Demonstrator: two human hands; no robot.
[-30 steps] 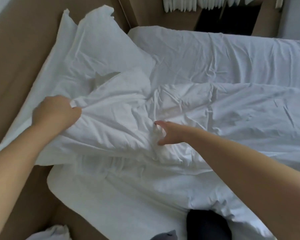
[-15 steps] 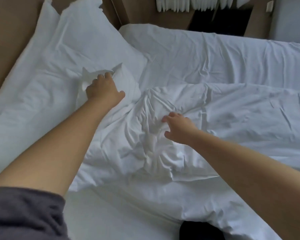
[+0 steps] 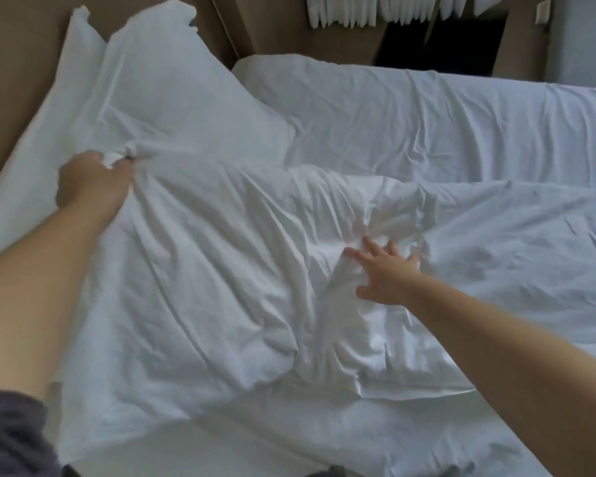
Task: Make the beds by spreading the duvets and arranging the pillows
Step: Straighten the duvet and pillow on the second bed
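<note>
A crumpled white duvet (image 3: 214, 277) lies across the near bed. My left hand (image 3: 90, 184) grips a bunched corner of it at the left and holds it stretched over the lower edge of a white pillow (image 3: 172, 98) that leans on the brown headboard. My right hand (image 3: 386, 273) rests on a wrinkled bulge in the middle of the duvet, fingers spread and straight. The rest of the duvet (image 3: 516, 256) runs flatter to the right.
A second bed (image 3: 410, 118) with a white cover lies beyond, side by side with the near one. The brown headboard (image 3: 18, 63) rises at the left. A white fringed curtain (image 3: 351, 12) and a dark opening (image 3: 441, 46) sit at the top. White sheet (image 3: 324, 442) shows at the bottom.
My left hand pulled the duvet corner back to the left, stretching the duvet over the pillow's lower edge. My right hand moved right a little and opened flat on the wrinkled bulge.
</note>
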